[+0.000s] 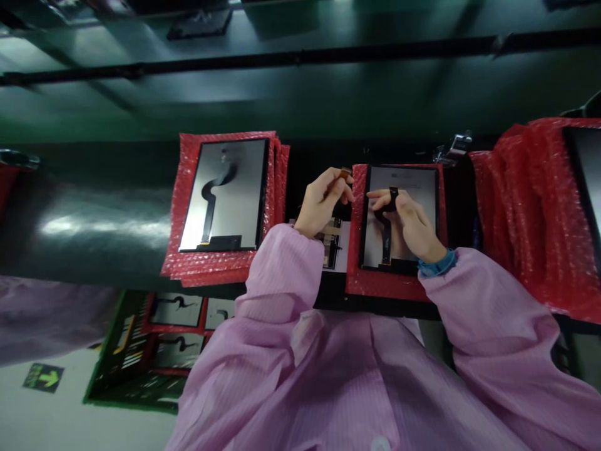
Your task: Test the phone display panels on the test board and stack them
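A silver display panel [413, 181] with a black flex cable lies on a red bubble-wrap sheet [375, 285] in front of me. My right hand [408, 222] rests on this panel, its fingers pinched on the cable's black end. My left hand [323, 200] is closed just left of the panel, pinching a small brown strip [346, 173] at the panel's upper left corner. Both arms are in pink sleeves.
A second panel [225, 194] with a curved black cable lies on a stack of red bubble wrap [206, 269] to the left. More red wrap [521, 207] is heaped at right. A bin [141, 351] below the bench holds more panels. A dark conveyor belt [84, 213] runs leftward.
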`<state>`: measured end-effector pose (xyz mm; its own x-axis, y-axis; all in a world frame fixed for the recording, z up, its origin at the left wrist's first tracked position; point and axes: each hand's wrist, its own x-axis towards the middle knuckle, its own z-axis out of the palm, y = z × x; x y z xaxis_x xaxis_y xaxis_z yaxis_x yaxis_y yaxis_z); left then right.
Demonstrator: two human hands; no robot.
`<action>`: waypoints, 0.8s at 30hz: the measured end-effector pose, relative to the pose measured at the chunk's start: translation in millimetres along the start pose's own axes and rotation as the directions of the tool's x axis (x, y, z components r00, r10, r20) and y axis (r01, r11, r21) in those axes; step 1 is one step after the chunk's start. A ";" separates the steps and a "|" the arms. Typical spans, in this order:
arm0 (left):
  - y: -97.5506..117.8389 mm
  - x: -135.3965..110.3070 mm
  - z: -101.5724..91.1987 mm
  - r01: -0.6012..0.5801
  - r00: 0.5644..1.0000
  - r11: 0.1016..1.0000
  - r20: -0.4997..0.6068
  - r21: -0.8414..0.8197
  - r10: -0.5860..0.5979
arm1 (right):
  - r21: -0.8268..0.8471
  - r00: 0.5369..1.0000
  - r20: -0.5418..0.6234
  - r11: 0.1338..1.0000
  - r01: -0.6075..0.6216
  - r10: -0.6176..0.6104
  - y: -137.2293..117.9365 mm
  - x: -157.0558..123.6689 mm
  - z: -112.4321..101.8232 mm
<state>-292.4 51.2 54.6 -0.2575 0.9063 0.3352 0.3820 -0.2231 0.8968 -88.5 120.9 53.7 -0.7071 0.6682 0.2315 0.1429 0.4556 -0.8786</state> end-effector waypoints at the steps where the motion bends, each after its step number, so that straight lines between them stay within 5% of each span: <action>1: 1.0 -0.4 -0.7 -0.033 0.999 0.998 0.028 0.055 0.032 | 0.000 1.000 0.007 1.000 0.019 -0.019 -0.4 0.8 -1.5; 6: 3.3 -1.6 -2.0 -0.197 0.968 0.928 0.212 0.315 0.134 | -0.079 0.975 0.145 0.981 0.178 -0.165 0.4 6.6 -8.5; 12: 6.3 -5.5 2.9 -0.218 0.950 0.894 0.295 0.392 0.102 | -0.187 0.946 0.192 0.936 0.297 -0.262 1.3 6.8 -10.1; 24: 11.5 -7.9 5.4 -0.294 0.904 0.859 0.413 0.420 0.108 | -0.328 0.936 0.198 0.880 0.343 -0.291 6.9 5.7 -7.2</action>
<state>-281.2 43.4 60.6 0.1747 0.9439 0.2804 0.7764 -0.3072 0.5503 -86.5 132.1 51.9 -0.8407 0.3761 0.3896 0.1104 0.8234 -0.5567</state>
